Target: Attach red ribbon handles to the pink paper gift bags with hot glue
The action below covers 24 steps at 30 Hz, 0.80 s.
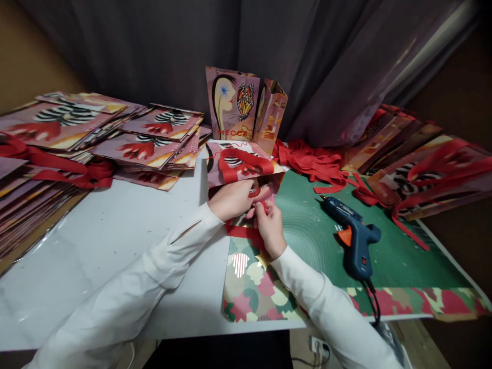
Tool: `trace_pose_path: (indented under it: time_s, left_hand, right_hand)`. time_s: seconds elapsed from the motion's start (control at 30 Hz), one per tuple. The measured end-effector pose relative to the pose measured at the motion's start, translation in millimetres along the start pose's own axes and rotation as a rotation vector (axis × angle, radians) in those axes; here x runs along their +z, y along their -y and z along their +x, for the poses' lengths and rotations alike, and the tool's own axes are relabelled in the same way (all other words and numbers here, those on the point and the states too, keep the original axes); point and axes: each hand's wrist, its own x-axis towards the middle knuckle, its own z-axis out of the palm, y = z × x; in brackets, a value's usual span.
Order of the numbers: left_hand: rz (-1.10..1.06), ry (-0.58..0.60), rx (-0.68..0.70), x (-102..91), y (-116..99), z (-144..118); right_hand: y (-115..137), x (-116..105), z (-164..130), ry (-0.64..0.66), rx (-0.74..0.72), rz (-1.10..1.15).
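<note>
A big gray curtain (pixel 161 46) hangs in folds at the back. It is dark in most spots, but paler near the top right. A brown wall (pixel 31 56) is on the left, and the right side is dark brown too. The table (pixel 115 246) is white on the left, with soft shiny spots. Below it are a light brown floor (pixel 421 341) and a white power socket (pixel 318 345).

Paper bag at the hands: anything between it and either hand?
Nothing visible. The left hand is right at the near side of the paper bag; the right hand, pinching red ribbon, is close beside it. The glue gun lies off to the right, out of the way.
</note>
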Motion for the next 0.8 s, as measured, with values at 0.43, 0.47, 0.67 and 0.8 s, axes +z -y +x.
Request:
trace_pose_path:
  time_s: [0.43, 0.47, 0.67, 0.8]
  left_hand:
    - [0.032, 0.025, -0.081, -3.0, 2.1, 0.3]
    - [0.025, 0.020, -0.079, -2.8, 2.3, 0.5]
    - [-0.018, 0.014, -0.092, -1.5, 3.6, 1.9]
    - [-0.129, 0.065, -0.144, -2.4, 6.6, 2.5]
  right_hand:
    - [15.2, -11.7, 6.7, 0.260, 0.089, 0.061]
    - [15.9, -12.3, 6.9, 0.272, 0.090, 0.062]
    - [17.3, -12.6, 6.9, 0.315, 0.055, 0.034]
    - [17.0, -11.7, 7.8, 0.366, 0.086, 0.009]
